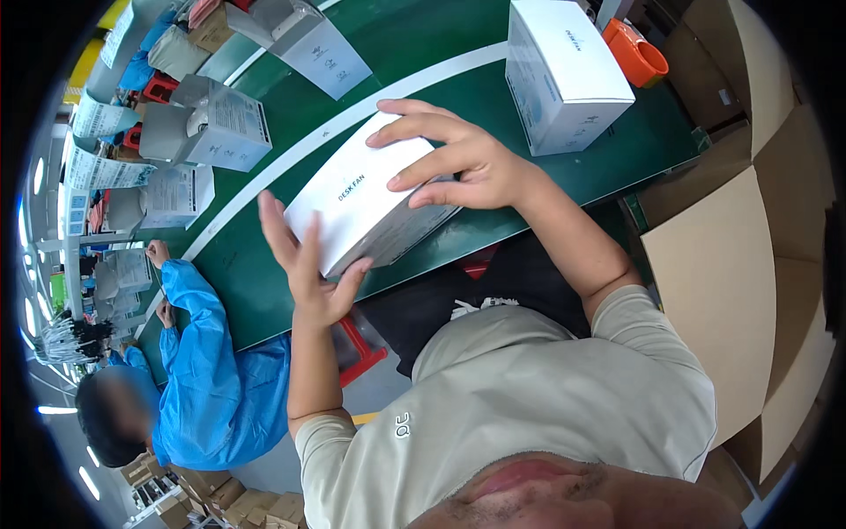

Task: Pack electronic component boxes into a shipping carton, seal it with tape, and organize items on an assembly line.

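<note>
A closed white cardboard box (352, 189) with small dark print is tilted between my hands, over the front part of the green table. My right hand (476, 159) grips it from the right, with the fingers spread across the top face and the thumb at the near edge. At the box's left end is my left hand (317, 273). Its fingers are stretched and apart, slightly blurred, and the thumb is by the lower corner. Whether the left fingertips touch the box is hard to see.
A similar white box (564, 79) stands at the right beside an orange container (639, 57). Open white boxes (207, 123) line the table's (441, 106) far left side. A co-worker in a blue gown (211, 379) sits left. A large open brown carton (714, 300) stands right.
</note>
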Tool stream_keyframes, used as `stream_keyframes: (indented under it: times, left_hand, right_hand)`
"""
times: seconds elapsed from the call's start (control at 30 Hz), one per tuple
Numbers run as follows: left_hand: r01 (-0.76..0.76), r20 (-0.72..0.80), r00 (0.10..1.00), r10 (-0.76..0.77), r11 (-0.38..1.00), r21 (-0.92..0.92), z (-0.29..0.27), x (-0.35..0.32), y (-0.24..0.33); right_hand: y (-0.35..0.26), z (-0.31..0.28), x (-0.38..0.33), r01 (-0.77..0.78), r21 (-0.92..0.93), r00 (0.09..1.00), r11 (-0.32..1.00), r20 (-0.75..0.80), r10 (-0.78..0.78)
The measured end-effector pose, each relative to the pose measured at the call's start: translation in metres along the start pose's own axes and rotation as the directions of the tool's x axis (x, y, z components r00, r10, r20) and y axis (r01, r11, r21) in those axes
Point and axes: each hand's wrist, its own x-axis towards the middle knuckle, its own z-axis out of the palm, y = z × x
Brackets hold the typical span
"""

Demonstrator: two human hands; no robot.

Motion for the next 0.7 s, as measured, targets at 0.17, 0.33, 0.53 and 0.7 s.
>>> stream_keyframes:
  times: [0.17,0.33,0.53,0.7]
  left_hand:
    - [0.277,-0.100,0.916,-0.389,0.793,-0.542,0.035,-0.020,-0.018]
    - [0.393,-0.201,0.836,-0.511,0.813,-0.430,0.099,0.058,-0.004]
    - [0.379,-0.311,0.809,-0.498,0.848,-0.370,0.134,0.120,-0.023]
    - [0.288,-0.180,0.818,-0.547,0.659,-0.695,0.114,0.109,-0.056]
  right_hand:
    - [-0.065,-0.070,0.000,-0.045,-0.740,0.995,0.671,-0.092,-0.034]
    - [-0.070,-0.091,-0.002,-0.535,-0.840,0.825,0.089,-0.497,0.271]
    - [-0.069,-0.129,-0.015,-0.373,-0.889,0.861,0.266,-0.224,0.457]
    - [-0.082,-0.174,-0.039,-0.208,-0.763,0.885,0.612,0.120,0.450]
